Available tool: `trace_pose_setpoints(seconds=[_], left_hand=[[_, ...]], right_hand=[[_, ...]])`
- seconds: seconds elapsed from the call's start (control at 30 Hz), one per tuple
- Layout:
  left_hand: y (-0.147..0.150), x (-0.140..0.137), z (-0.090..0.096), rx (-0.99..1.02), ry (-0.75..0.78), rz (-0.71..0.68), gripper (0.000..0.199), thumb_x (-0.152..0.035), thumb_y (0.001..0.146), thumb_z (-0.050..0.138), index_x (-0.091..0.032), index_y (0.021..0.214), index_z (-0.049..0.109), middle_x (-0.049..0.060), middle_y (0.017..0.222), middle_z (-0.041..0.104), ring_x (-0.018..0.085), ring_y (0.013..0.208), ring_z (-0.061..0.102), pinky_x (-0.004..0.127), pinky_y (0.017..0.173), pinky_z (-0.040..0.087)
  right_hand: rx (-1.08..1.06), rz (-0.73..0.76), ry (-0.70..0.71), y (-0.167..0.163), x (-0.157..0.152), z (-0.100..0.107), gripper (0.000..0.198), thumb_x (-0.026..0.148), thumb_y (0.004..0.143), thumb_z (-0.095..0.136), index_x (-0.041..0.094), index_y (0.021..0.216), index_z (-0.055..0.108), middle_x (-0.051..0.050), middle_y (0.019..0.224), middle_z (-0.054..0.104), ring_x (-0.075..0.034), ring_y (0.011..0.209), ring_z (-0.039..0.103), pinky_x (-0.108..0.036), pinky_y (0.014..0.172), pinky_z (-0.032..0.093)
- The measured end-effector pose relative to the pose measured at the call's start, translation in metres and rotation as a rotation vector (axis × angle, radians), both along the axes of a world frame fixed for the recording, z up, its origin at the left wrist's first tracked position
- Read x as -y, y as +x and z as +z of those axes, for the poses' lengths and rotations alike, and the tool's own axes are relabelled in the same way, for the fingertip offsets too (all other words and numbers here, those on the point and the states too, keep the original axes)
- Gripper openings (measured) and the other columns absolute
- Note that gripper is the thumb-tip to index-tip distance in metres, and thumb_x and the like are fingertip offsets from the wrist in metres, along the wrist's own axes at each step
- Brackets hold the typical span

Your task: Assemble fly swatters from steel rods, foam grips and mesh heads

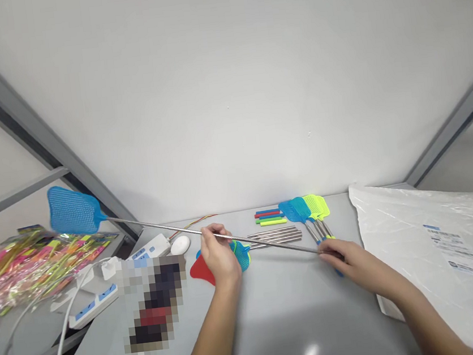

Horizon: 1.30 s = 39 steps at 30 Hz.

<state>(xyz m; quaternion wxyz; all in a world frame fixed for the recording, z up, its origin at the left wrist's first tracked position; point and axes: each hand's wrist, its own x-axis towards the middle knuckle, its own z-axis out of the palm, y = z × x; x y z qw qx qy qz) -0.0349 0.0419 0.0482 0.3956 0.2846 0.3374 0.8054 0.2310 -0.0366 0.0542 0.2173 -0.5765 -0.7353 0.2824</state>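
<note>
A fly swatter with a blue mesh head (74,210) and a long extended metal rod stretches across the view, tilted down to the right. My left hand (218,253) is closed around the middle of its rod. Near the rod's right end, my right hand (346,259) grips it between thumb and fingers. Beneath the left hand lie a red swatter head (201,270) and a blue one (242,256), partly hidden. Just beyond the right hand, assembled swatters with blue heads (295,209) and yellow-green heads (317,206) lie overlapped, their handles partly covered by that hand.
Several metal rods (275,236) and coloured handle tubes (270,217) lie mid-table. On the right is a white shipping bag (435,240). Power strips (93,308), a white mouse (180,245) and a blurred-out item (155,306) occupy the left, beside bagged colourful items (28,264).
</note>
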Motion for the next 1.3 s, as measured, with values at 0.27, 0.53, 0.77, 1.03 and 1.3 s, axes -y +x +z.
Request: trace_pose_setpoints(seconds=[0.27,0.53,0.77,1.03,1.3], left_hand=[[0.048,0.035,-0.018,-0.356,-0.051,-0.336,0.038,-0.049,0.094,0.041,-0.017,0.087,0.061,0.003,0.082,0.057,0.012,0.066,0.051,0.026,0.067,0.043],[0.037,0.03,-0.002,-0.282,0.055,-0.213,0.033,-0.041,0.094,0.045,-0.017,0.076,0.058,0.004,0.079,0.054,0.014,0.073,0.051,0.025,0.064,0.042],[0.013,0.008,0.007,-0.062,0.054,-0.014,0.034,-0.044,0.09,0.052,-0.016,0.069,0.053,0.0,0.071,0.049,0.01,0.06,0.047,0.021,0.054,0.039],[0.015,0.012,-0.001,-0.193,0.024,-0.079,0.037,-0.05,0.092,0.046,-0.016,0.081,0.059,0.002,0.075,0.056,0.011,0.062,0.05,0.024,0.06,0.042],[0.055,0.033,-0.015,-0.567,-0.053,-0.565,0.031,-0.046,0.089,0.053,-0.017,0.088,0.063,0.006,0.091,0.062,0.015,0.072,0.057,0.027,0.071,0.045]], right_hand=[[0.05,0.042,0.206,-0.047,-0.014,0.001,0.025,0.036,0.097,0.037,0.024,0.085,0.055,0.0,0.083,0.064,-0.018,0.075,0.057,-0.029,0.065,0.04],[0.143,0.066,0.258,-0.048,-0.014,-0.003,0.032,0.041,0.099,0.032,0.025,0.084,0.054,0.001,0.078,0.064,-0.017,0.069,0.058,-0.027,0.06,0.037],[0.235,-0.017,0.303,-0.033,-0.017,-0.017,0.031,0.041,0.098,0.035,0.025,0.08,0.054,0.0,0.073,0.063,-0.018,0.066,0.058,-0.028,0.058,0.036],[0.202,-0.074,0.319,-0.013,-0.01,-0.027,0.031,0.042,0.098,0.035,0.023,0.081,0.054,0.0,0.072,0.061,-0.018,0.066,0.057,-0.028,0.06,0.036],[0.165,-0.085,0.345,-0.012,-0.009,-0.033,0.033,0.043,0.097,0.035,0.023,0.086,0.058,-0.002,0.076,0.065,-0.018,0.069,0.06,-0.028,0.062,0.039]])
